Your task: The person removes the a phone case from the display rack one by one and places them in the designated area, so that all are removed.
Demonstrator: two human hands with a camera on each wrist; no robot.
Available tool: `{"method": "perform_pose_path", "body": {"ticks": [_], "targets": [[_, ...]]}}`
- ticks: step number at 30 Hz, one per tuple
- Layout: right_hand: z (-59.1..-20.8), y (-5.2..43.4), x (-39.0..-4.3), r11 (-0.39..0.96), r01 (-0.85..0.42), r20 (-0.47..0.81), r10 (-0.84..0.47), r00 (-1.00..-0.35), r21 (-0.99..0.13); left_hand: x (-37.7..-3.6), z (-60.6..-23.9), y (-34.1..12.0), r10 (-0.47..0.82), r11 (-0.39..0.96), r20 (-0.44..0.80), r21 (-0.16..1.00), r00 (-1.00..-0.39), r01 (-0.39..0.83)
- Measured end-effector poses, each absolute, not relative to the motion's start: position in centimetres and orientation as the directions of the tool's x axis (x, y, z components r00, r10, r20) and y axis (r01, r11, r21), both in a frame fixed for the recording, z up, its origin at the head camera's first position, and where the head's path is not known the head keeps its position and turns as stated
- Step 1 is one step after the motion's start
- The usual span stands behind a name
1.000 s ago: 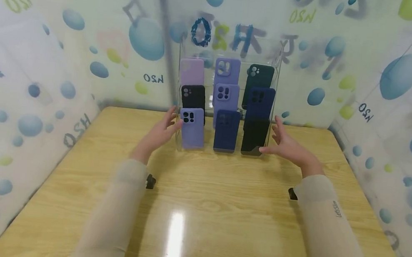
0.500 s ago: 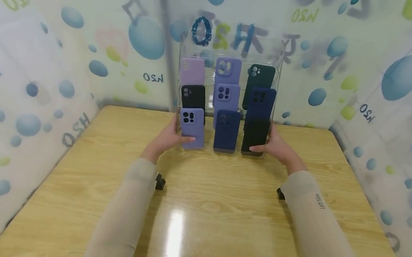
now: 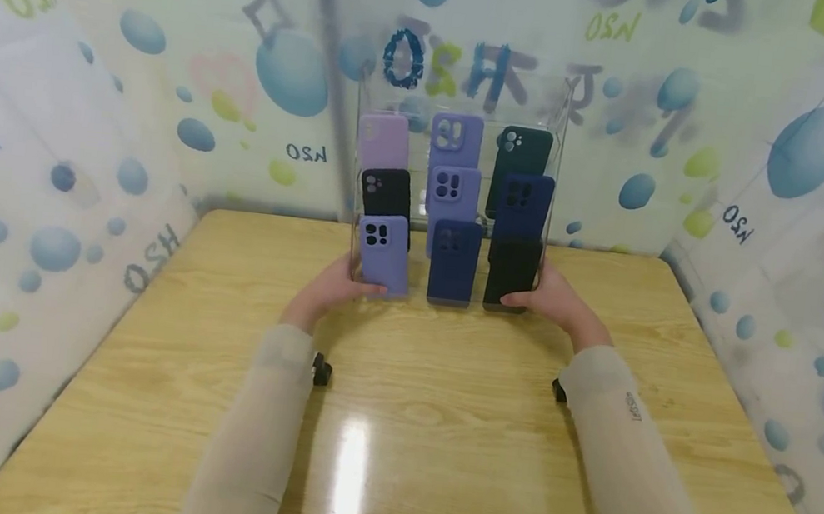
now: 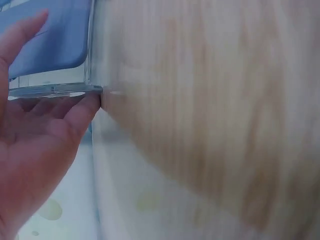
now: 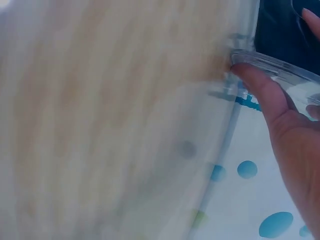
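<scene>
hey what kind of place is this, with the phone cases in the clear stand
Probably a small staged booth or recording corner, not a real shop. A clear display rack of phone cases stands on a wooden table, walled by bubble-print sheeting. The left hand and right hand grip the rack's sides.

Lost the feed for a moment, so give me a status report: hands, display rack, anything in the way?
Left hand and right hand grip the clear rack at its bottom corners. Rack upright on the table, nine phone cases inside. Nothing in the way.
</scene>
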State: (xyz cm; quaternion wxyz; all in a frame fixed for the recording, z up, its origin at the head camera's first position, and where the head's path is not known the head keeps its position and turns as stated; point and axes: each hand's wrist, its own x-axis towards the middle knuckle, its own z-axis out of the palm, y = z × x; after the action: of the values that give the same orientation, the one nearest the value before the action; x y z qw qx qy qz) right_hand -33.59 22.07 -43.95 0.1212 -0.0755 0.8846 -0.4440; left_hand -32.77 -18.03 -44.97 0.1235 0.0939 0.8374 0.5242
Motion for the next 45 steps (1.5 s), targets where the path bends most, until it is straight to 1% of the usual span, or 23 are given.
{"method": "perform_pose_path", "body": {"ticks": [4,6,10,14,19,26,31,35,38,42,45], "targets": [[-43.7,22.1,-33.6,0.575,-0.026,-0.142,-0.245,-0.959,-0.818,-32.8,-45.3,-17.8,0.269,0.456,-0.083,0.889,-0.96,0.051],[-43.6,22.1,-33.6,0.569,-0.007,-0.16,-0.244,-0.957,-0.822,-32.8,-45.4,-17.7,0.261,0.47,-0.084,0.881,-0.962,0.051],[-43.5,22.0,-33.4,0.554,0.012,-0.181,-0.252,-0.95,-0.833,-32.6,-45.5,-17.7,0.234,0.496,-0.109,0.868,-0.966,0.022],[-41.9,21.2,-32.4,0.542,0.025,-0.197,-0.262,-0.945,-0.84,-32.4,-45.3,-17.8,0.21,0.542,-0.132,0.84,-0.969,0.003],[-40.4,20.5,-31.4,0.532,0.023,-0.197,-0.272,-0.942,-0.846,-32.7,-45.2,-17.9,0.224,0.516,-0.142,0.857,-0.964,-0.006],[-42.4,21.2,-32.7,0.549,0.031,-0.204,-0.257,-0.945,-0.835,-32.9,-45.5,-17.7,0.217,0.487,-0.147,0.873,-0.965,-0.024],[-43.3,21.6,-33.4,0.565,-0.002,-0.167,-0.248,-0.954,-0.825,-33.0,-45.1,-17.8,0.216,0.526,-0.167,0.85,-0.962,-0.029],[-43.4,21.6,-33.4,0.562,-0.016,-0.147,-0.244,-0.959,-0.827,-33.3,-44.4,-18.3,0.224,0.629,-0.162,0.777,-0.961,0.015],[-43.5,21.6,-33.3,0.557,-0.014,-0.151,-0.248,-0.957,-0.83,-33.4,-44.0,-18.6,0.228,0.721,-0.168,0.691,-0.959,0.05],[-43.7,21.6,-33.2,0.576,-0.014,-0.159,-0.249,-0.955,-0.817,-33.1,-44.1,-18.9,0.21,0.813,-0.227,0.581,-0.951,0.041],[-43.7,21.7,-33.2,0.587,-0.02,-0.158,-0.251,-0.955,-0.809,-32.7,-44.2,-18.9,0.199,0.836,-0.256,0.547,-0.946,0.028]]}}
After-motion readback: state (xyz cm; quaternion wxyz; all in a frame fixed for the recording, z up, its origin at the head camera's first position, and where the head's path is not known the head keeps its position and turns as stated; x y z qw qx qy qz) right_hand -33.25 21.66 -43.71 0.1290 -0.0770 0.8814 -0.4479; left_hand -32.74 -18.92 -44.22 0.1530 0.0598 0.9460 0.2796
